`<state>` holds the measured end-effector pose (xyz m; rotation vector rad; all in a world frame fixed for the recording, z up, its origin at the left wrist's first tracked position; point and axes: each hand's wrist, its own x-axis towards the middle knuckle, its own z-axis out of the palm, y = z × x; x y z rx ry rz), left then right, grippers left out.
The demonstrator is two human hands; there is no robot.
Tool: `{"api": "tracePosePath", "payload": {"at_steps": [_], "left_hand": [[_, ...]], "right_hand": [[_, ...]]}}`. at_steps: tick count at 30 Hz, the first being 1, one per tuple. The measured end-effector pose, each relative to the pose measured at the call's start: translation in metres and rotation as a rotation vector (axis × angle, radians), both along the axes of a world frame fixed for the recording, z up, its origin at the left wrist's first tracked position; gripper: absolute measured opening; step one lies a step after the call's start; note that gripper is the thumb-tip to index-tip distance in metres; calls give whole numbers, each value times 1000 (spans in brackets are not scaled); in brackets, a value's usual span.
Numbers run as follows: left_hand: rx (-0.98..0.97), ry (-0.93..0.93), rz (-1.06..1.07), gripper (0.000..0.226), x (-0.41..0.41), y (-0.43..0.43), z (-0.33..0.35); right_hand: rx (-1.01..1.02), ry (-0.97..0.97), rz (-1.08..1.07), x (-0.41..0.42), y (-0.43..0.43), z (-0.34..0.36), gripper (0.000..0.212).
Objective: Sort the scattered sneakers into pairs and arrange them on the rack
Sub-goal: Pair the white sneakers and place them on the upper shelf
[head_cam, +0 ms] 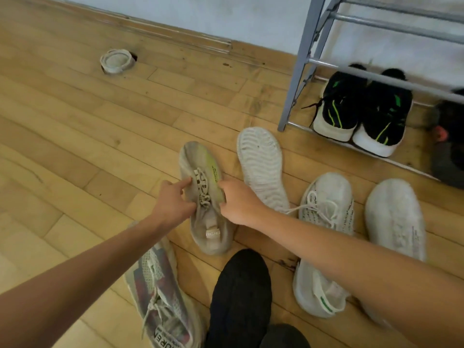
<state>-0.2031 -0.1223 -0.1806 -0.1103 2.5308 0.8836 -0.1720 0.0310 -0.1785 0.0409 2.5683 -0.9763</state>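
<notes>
Pinched at its sides by the left hand (173,205) and right hand (239,205), the beige sneaker (198,158) may slip from that shallow hold onto the upturned sneaker (261,169) at two o'clock.

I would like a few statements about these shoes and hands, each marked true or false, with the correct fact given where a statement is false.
1. The left hand and the right hand both hold the beige sneaker. True.
2. A pair of white sneakers stands on the rack. False: the pair on its lowest shelf is the black sneakers with green marks.
3. The white sneaker just right of the beige one lies sole up. True.
4. The multicoloured sneaker lies right beside the rack. False: it lies on the floor close to the person, away from the rack.
</notes>
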Motion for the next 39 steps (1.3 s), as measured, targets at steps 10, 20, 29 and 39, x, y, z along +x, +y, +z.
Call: {"api": "tracePosePath", "payload": {"at_steps": [10,20,29,39], "left_hand": [[-359,279,-540,63,14,114,13],[120,-136,-88,79,13,155,21],[995,-482,66,46,7,136,50],[916,-480,-213,48,8,116,93]], "right_hand": [[-177,-198,-652,14,91,11,50],[-921,-141,-974,30,101,27,18],[-781,350,-526,34,126,99,48],[-762,117,-341,96,160,94,85]]}}
